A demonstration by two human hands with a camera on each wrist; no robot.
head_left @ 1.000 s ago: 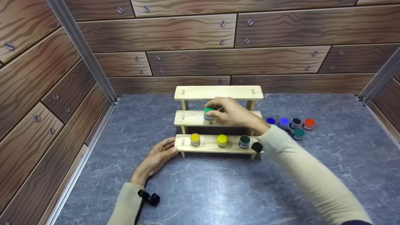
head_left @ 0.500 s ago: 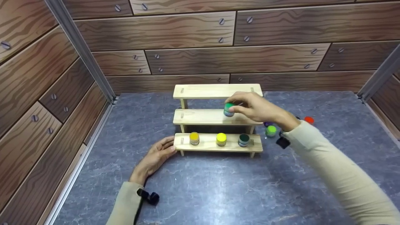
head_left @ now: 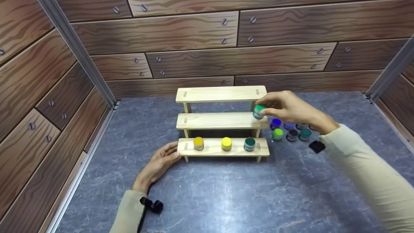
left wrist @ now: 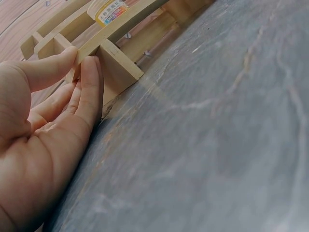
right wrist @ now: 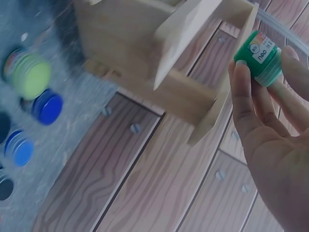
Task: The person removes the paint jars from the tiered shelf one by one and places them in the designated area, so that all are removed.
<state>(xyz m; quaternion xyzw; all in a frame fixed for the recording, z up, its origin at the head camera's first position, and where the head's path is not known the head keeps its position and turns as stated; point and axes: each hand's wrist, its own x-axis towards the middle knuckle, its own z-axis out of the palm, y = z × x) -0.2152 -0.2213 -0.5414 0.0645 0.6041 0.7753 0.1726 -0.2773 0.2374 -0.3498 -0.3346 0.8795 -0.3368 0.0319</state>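
My right hand (head_left: 289,108) pinches a small green paint jar (right wrist: 258,58) between thumb and fingers, near the right end of the middle step. The jar's printed label shows in the right wrist view. At the left end of the lowest step, my left hand (head_left: 161,163) pinches the board of the three-step wooden display stand (head_left: 216,121); thumb and forefinger meet its edge in the left wrist view. Spaced along that step stand an orange-yellow paint jar (head_left: 198,144), a yellow paint jar (head_left: 226,144) and a dark green paint jar (head_left: 249,144).
Right of the stand, several paint jars sit close together on the grey marbled table (head_left: 207,194), among them a light green jar (head_left: 277,134), a dark blue jar (head_left: 275,123) and a teal jar (head_left: 304,134). Wood-patterned walls (head_left: 194,35) rise behind and at the sides.
My right hand has carried the green paint jar rightward from the left-middle of the middle step to its right end. The left hand keeps its place on the stand.
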